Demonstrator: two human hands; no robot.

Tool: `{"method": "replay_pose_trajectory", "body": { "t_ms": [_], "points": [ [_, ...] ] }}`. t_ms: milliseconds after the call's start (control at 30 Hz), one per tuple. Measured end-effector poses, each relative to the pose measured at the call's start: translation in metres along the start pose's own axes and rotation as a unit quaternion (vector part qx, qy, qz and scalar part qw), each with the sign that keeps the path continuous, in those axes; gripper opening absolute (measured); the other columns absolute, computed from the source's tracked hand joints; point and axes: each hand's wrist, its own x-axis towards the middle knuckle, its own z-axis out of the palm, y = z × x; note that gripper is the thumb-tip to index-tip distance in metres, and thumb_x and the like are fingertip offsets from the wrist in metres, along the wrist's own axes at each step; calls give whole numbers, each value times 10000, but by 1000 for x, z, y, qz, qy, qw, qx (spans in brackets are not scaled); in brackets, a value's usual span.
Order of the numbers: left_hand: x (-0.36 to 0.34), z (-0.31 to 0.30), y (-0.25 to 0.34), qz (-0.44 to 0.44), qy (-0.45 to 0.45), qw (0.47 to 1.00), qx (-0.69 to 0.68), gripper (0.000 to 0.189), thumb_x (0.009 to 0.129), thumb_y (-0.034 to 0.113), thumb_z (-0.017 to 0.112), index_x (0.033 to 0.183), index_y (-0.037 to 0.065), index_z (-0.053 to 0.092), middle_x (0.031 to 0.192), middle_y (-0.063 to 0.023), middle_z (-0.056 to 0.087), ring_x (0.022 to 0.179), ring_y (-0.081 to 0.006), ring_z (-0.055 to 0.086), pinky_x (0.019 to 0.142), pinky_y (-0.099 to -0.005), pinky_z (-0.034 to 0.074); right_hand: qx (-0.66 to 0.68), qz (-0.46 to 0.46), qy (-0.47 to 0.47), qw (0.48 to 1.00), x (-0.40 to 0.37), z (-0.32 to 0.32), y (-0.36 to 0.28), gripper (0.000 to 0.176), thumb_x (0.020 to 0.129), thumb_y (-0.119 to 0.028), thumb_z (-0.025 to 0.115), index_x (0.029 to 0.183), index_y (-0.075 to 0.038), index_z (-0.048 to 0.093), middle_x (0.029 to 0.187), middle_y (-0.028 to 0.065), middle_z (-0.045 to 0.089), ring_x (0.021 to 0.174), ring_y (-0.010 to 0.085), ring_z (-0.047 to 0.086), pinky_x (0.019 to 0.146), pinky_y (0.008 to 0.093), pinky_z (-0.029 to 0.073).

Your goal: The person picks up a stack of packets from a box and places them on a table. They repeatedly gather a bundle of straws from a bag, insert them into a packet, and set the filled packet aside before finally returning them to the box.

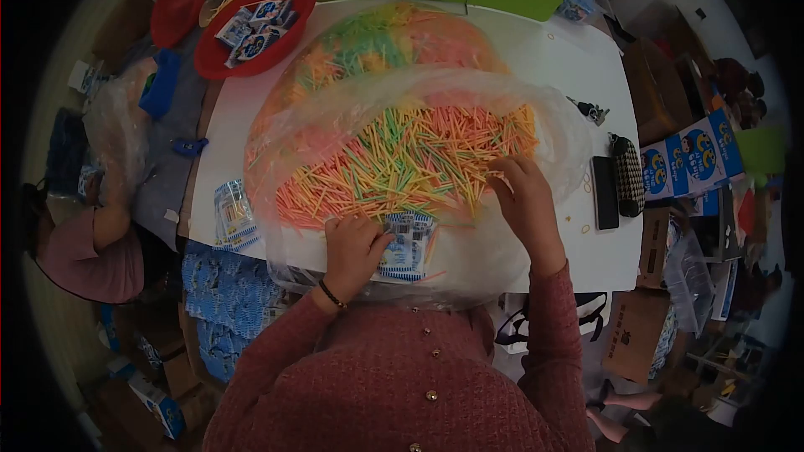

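At six o'clock of the pile, one printed packet [408, 255] lies flat on the clear bag's near side, close to the body, likely for easy reach. My left grip [350, 255] is half curled, thumb at its left edge, probably steadying it; can't tell if it's pinched. Right grip [528, 205], one to two o'clock from the packet, is partly curled over coloured sticks [402, 159]; can't tell if any are held. Clear bag [561, 125] gapes, keeping sticks reachable. More packets [233, 213]: eight o'clock, counter [226, 130] edge.

Multicoloured thin sticks [419, 151], loosely heaped in clear plastic bag [561, 130].
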Motion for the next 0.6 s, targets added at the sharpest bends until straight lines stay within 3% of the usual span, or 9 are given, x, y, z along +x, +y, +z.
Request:
{"method": "replay_pose_trajectory", "body": {
  "t_ms": [33,167,233,267,333,367,433,467,600],
  "points": [
    [0,-1,1,49,41,998,25,229,747,235,767,732,113,575,721,-26,547,757,-232,520,770,-382,302,-21,-23,-15,999,6,-1,2,169,814,-57,698,974,-34,645,938,129,628,863,313,619,733,378,500],
    [2,-9,-3,1,42,999,-7,189,759,185,756,752,81,598,741,-44,569,773,-231,539,746,-379,339,-6,-42,-113,993,17,14,-12,201,819,-67,685,1014,-42,640,942,128,643,855,327,619,720,389,502],
    [0,-5,-18,-158,-40,962,-218,130,804,88,713,895,37,636,850,-42,634,850,-191,586,766,-346,431,3,-59,-132,990,20,34,-14,226,810,-60,681,1030,-42,634,980,127,638,894,326,613,756,390,500],
    [-2,-3,-19,-159,-38,963,-216,130,804,88,713,895,37,636,850,-42,634,850,-191,586,766,-346,431,11,-73,-148,986,23,43,-17,251,801,-53,678,1046,-42,627,1017,125,634,934,325,607,791,390,497],
    [-4,-2,-19,-241,47,827,-505,209,864,9,643,1073,3,619,1006,-51,663,960,-155,611,823,-293,501,-15,-148,-148,978,29,60,-25,262,796,-65,669,1054,-51,624,1059,114,620,996,309,589,849,381,478],
    [-2,-10,-17,-241,49,828,-503,209,864,9,643,1073,3,619,1006,-51,663,960,-155,611,823,-293,501,-44,-220,-147,963,31,67,-29,273,791,-77,661,1061,-59,620,1100,103,607,1059,293,570,906,372,458],
    [5,-26,-14,-255,26,733,-630,290,909,-9,598,1197,12,573,1121,-59,639,1017,-146,611,926,-280,492,-72,-263,-177,946,31,80,-39,278,794,-96,643,1069,-66,618,1131,88,593,1113,270,542,948,361,431],
    [3,-27,-19,-256,27,734,-628,290,909,-9,598,1197,12,573,1121,-59,639,1017,-146,611,926,-280,492,-103,-304,-207,924,30,84,-41,284,796,-114,625,1077,-72,616,1162,73,578,1167,248,514,990,350,404],
    [-4,-29,-33,-284,12,643,-711,302,926,-15,560,1225,28,549,1120,-60,639,1026,-160,620,929,-322,503,-190,-331,-206,901,35,96,-43,281,807,-149,599,1078,-76,621,1130,57,583,1158,220,509,986,330,401]
  ]
}}
